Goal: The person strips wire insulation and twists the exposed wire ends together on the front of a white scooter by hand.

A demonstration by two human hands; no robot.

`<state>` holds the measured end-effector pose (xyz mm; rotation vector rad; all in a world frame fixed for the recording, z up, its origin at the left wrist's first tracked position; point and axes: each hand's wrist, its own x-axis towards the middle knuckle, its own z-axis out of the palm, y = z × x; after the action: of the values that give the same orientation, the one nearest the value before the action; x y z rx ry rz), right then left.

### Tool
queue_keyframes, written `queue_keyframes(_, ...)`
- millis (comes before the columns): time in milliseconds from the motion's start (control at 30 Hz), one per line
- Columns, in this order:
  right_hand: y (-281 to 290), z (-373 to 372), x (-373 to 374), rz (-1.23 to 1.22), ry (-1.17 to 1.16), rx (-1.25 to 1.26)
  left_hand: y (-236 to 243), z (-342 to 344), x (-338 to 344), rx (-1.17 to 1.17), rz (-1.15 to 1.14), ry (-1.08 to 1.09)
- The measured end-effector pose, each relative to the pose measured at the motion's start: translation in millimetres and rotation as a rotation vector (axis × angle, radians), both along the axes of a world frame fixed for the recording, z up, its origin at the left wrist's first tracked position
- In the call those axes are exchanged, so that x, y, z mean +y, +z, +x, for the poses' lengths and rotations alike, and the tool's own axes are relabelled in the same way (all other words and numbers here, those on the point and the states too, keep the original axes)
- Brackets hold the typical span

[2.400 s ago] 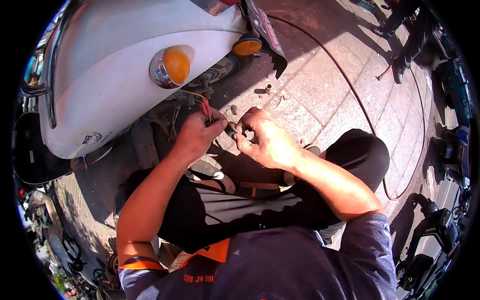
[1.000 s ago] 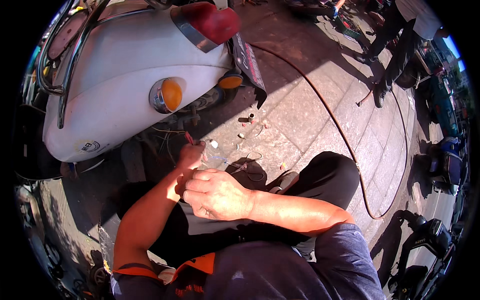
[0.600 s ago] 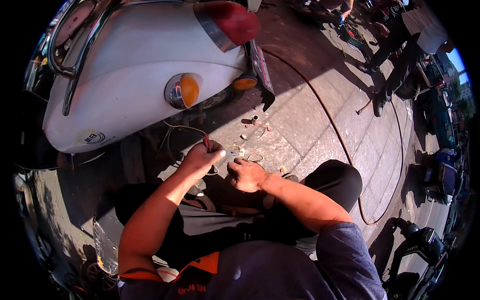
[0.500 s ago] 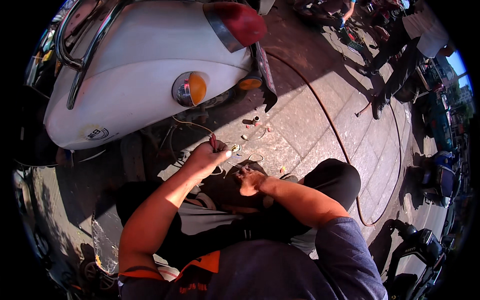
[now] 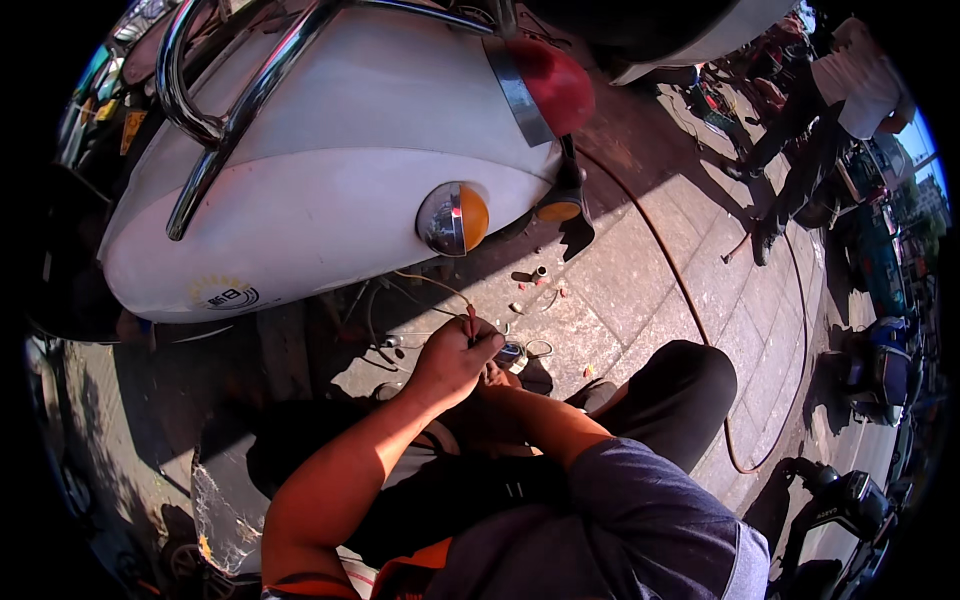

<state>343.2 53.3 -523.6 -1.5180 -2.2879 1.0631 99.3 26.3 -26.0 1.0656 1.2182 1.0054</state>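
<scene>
On the sunny paved ground (image 5: 640, 290) by a white scooter (image 5: 330, 190), the left hand (image 5: 450, 362) pinches a thin red wire (image 5: 468, 318). The right hand (image 5: 495, 378) hides below; its grip cannot be told. This looks like wire fixing; next needs steady fingers.

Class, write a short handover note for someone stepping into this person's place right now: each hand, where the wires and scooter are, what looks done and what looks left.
Left hand: pinching thin wires that run toward the white scooter.
Right hand: mostly hidden behind the left; grip unclear.
Around: small loose parts on the paving by the tail; a long cable on the ground to the right.
Done: wires pulled out into reach.
Left: wires look loose, not yet tidied away.
</scene>
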Motion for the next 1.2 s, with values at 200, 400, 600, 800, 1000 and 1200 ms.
queue_keyframes(200, 167.6, -141.9, -36.4, 0.003, 0.849, -0.488, -33.1, -65.1, -29.4, 0.19, -0.089, 0.219)
queue_keyframes(400, 349.3, -108.4, -0.6, -0.091, 1.104, -0.581, -44.3, -53.0, -20.3, 0.056, -0.098, 0.172)
queue_keyframes(600, 481.0, -68.7, 30.3, 0.147, 1.121, -0.356, -38.5, -46.5, -30.0, -0.111, -0.15, 0.255)
queue_keyframes(800, 519.3, -73.6, 47.7, 0.268, 0.741, -0.379, -53.2, -56.1, -39.3, -0.034, 0.002, 0.24)
queue_keyframes(1000, 529.1, -68.5, 47.1, 0.363, 0.216, 0.374, -4.9, -46.0, -35.5, -0.271, -0.191, 0.271)
queue_keyframes(1200, 528.0, -70.6, 41.7, 0.513, 0.374, 0.448, 4.0, -44.4, -34.3, -0.332, -0.136, 0.151)
